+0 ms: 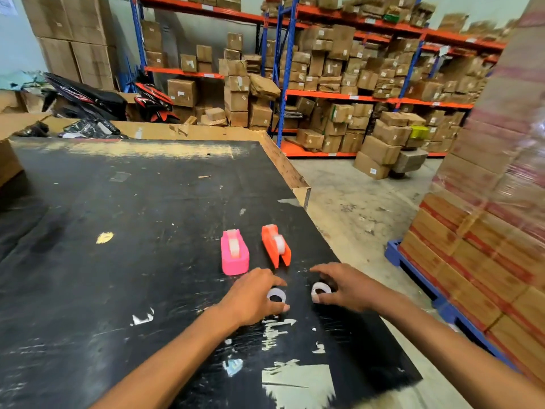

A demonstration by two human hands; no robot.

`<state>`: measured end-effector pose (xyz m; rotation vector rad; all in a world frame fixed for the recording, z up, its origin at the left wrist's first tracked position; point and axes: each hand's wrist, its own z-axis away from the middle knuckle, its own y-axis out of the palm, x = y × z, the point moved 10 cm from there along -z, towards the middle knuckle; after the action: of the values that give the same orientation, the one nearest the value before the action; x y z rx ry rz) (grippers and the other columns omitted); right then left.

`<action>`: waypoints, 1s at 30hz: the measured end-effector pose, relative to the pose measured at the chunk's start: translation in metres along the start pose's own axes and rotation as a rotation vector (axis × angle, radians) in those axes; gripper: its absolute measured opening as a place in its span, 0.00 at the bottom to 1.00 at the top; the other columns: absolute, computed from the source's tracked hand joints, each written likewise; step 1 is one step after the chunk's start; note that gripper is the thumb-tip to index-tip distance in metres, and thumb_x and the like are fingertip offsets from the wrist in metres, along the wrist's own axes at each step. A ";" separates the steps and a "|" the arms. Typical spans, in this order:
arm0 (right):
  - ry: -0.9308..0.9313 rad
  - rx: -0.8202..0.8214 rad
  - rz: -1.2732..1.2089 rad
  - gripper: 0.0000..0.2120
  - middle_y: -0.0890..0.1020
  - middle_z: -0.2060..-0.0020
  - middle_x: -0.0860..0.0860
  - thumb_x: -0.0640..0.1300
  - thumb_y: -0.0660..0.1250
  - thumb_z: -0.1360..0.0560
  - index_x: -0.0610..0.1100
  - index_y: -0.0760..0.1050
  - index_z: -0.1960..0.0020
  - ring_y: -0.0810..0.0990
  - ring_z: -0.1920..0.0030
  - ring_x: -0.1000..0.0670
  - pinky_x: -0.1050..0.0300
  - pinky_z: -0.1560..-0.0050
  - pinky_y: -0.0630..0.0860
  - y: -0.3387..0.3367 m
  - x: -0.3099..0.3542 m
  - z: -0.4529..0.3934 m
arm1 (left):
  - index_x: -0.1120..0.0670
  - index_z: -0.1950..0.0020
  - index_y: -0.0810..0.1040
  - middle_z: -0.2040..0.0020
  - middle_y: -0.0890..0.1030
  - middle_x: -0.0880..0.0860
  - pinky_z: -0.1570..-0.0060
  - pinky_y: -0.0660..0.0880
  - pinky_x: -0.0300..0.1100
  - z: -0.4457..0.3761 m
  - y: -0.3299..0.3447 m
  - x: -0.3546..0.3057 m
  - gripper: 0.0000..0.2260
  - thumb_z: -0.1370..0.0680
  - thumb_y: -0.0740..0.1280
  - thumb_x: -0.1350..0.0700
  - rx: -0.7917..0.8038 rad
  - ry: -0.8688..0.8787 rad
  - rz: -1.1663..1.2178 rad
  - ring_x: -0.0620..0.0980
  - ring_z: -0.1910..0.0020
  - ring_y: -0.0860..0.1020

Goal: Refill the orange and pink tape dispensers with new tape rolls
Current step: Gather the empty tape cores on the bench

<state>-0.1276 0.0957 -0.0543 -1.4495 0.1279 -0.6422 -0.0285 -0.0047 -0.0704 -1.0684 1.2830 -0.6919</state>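
Note:
Two tape dispensers stand side by side on the black table (pixel 118 202): a pink dispenser (pixel 234 253) on the left and an orange dispenser (pixel 275 246) on the right, each with a clear roll sitting in it. Nearer to me lie two loose clear tape rolls. My left hand (pixel 253 296) has its fingers around the left tape roll (pixel 276 296). My right hand (pixel 345 287) pinches the right tape roll (pixel 321 290) between thumb and fingers. Both rolls rest on or just above the table surface.
The table's right edge (pixel 339 261) runs close to the dispensers, with concrete floor beyond. A wrapped pallet of boxes (pixel 486 231) stands at the right. Shelving with cartons (pixel 354 84) fills the back. Cardboard and a motorbike (pixel 88 98) sit beyond the table's far edge.

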 end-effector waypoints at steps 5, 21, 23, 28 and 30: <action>-0.082 -0.100 0.007 0.16 0.81 0.44 0.50 0.52 0.69 0.28 0.49 0.76 0.42 0.78 0.46 0.49 0.52 0.46 0.75 0.003 0.037 -0.006 | 0.49 0.49 0.80 0.50 0.82 0.51 0.50 0.76 0.51 0.018 -0.015 0.021 0.11 0.28 0.68 0.46 -0.105 -0.034 0.072 0.53 0.50 0.78; -0.362 -0.033 0.070 0.22 0.78 0.37 0.45 0.45 0.67 0.27 0.45 0.71 0.34 0.75 0.36 0.44 0.49 0.38 0.72 0.044 0.232 -0.118 | 0.51 0.40 0.77 0.39 0.81 0.50 0.44 0.75 0.46 0.125 -0.118 0.197 0.17 0.27 0.67 0.48 -0.231 -0.448 -0.013 0.53 0.40 0.78; -0.321 -0.031 0.100 0.22 0.78 0.36 0.44 0.45 0.67 0.27 0.45 0.71 0.34 0.75 0.36 0.43 0.49 0.38 0.73 0.047 0.231 -0.126 | 0.52 0.39 0.76 0.39 0.81 0.51 0.43 0.75 0.48 0.121 -0.119 0.199 0.18 0.27 0.67 0.48 -0.216 -0.444 0.002 0.54 0.40 0.78; -0.243 -0.020 0.117 0.23 0.77 0.36 0.42 0.46 0.66 0.27 0.45 0.69 0.33 0.75 0.37 0.42 0.50 0.40 0.73 0.058 0.221 -0.134 | 0.52 0.38 0.75 0.38 0.80 0.53 0.41 0.74 0.49 0.101 -0.102 0.191 0.19 0.27 0.67 0.48 -0.148 -0.395 0.001 0.56 0.37 0.76; -0.235 -0.027 0.123 0.24 0.77 0.36 0.42 0.46 0.66 0.27 0.44 0.68 0.32 0.74 0.36 0.42 0.49 0.39 0.73 0.059 0.222 -0.131 | 0.53 0.36 0.74 0.38 0.79 0.55 0.41 0.74 0.48 0.094 -0.092 0.185 0.20 0.26 0.67 0.49 -0.115 -0.371 -0.024 0.56 0.37 0.74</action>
<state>0.0157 -0.1258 -0.0637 -1.5199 0.0415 -0.3674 0.1120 -0.1825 -0.0679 -1.2418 0.9984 -0.4147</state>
